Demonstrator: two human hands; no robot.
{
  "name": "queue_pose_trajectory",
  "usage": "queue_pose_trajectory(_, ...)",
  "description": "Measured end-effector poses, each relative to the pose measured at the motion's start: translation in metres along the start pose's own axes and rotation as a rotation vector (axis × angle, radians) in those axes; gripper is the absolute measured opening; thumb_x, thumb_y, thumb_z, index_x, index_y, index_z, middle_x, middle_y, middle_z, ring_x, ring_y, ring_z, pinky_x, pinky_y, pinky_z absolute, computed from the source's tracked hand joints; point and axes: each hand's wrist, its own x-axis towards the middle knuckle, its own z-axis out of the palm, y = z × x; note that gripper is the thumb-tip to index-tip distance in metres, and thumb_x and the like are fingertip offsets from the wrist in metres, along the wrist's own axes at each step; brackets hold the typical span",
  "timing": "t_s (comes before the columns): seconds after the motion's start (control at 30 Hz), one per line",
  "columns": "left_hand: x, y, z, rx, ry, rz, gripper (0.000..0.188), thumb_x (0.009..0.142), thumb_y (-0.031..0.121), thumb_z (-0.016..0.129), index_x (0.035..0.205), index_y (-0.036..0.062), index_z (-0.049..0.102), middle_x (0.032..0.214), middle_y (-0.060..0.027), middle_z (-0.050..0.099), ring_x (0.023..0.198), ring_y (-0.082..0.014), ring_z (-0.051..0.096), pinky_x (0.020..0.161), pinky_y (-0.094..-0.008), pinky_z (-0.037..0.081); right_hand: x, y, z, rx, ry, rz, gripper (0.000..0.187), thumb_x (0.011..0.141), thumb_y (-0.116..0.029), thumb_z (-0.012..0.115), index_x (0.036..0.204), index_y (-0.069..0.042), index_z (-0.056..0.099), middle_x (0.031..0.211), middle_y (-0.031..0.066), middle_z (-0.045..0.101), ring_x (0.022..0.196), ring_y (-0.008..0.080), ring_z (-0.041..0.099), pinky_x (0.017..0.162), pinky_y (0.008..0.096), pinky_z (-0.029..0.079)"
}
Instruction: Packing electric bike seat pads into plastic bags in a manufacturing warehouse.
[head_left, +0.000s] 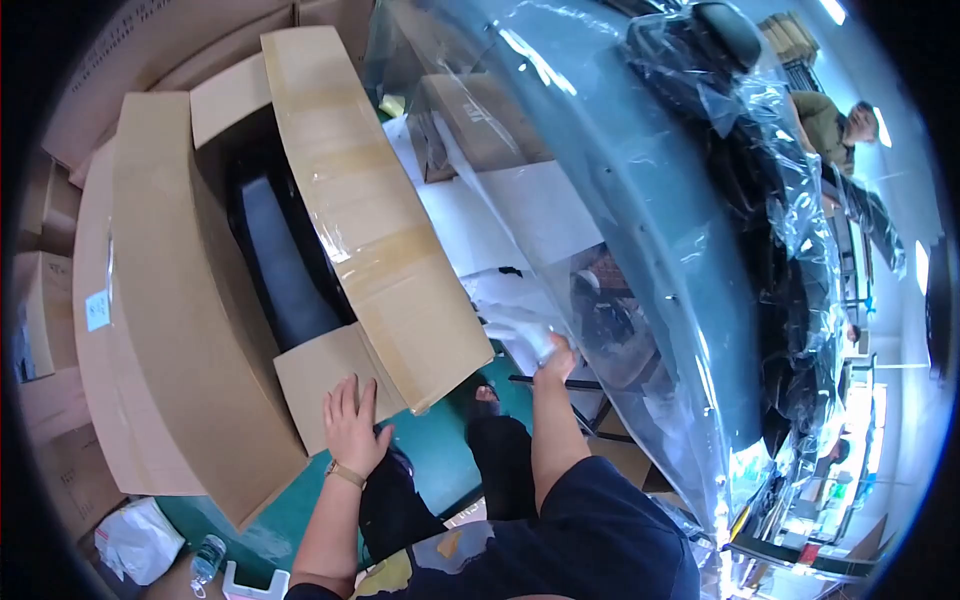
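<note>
A large cardboard box (165, 300) with raised flaps stands on my left. Down inside it lies a long, glossy black object (283, 250), partly hidden by the walls. My left hand (352, 428), wearing a wristband, rests with fingers spread on the small near flap (305, 385). The long taped flap (375, 215) leans out to the right. My right hand (558, 360) is closed around a bunched part of clear plastic film (528, 330) beside that flap's near corner. More plastic film spreads up and to the right of this hand.
Cartons (45, 310) are stacked at the far left. To the right is a plastic-covered table (640, 230) with dark wrapped items (780, 250). A person (835, 125) is beyond it. A white bag (140, 540) and a bottle (208, 560) lie at lower left.
</note>
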Motion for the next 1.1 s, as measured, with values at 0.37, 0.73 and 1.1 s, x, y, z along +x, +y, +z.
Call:
queue_pose_trajectory(0.37, -0.07, 0.015, -0.034, -1.085, -0.257, -0.543, 0.034, 0.084, 0.022, 0.065, 0.112, 0.0065, 0.054, 0.113, -0.0138, 0.058, 0.096, -0.0269, 0.061, 0.083, -0.0418, 0.05, -0.131, -0.085, -0.131, -0.295, -0.215, 0.09, 0.046, 0.063, -0.004, 0.064, 0.108, 0.002, 0.054, 0.094, 0.0127, 0.061, 0.085, 0.0267, 0.061, 0.077, 0.0374, 0.05)
queue_pose_trajectory(0.73, -0.096, 0.143, -0.112, -2.178, -0.734, -0.779, 0.093, 0.076, 0.078, 0.04, 0.143, 0.0143, 0.03, 0.143, -0.0096, 0.037, 0.129, -0.0325, 0.037, 0.103, -0.0547, 0.031, -0.281, -0.252, -0.143, -0.356, -0.906, 0.4, 0.037, 0.066, 0.0, 0.063, 0.102, 0.0, 0.055, 0.088, 0.0091, 0.062, 0.077, 0.0207, 0.064, 0.07, 0.0332, 0.052)
queue_pose_trajectory(1.1, 0.081, 0.235, -0.203, -1.976, -0.603, -0.403, 0.029, 0.074, 0.007, 0.062, 0.101, -0.0036, 0.06, 0.092, -0.0125, 0.066, 0.084, -0.0237, 0.065, 0.082, -0.0389, 0.053, -0.188, -0.345, -0.116, -0.361, -1.087, -0.064, 0.057, 0.066, -0.006, 0.073, 0.118, 0.002, 0.051, 0.102, 0.0072, 0.062, 0.092, 0.0164, 0.059, 0.085, 0.0301, 0.046)
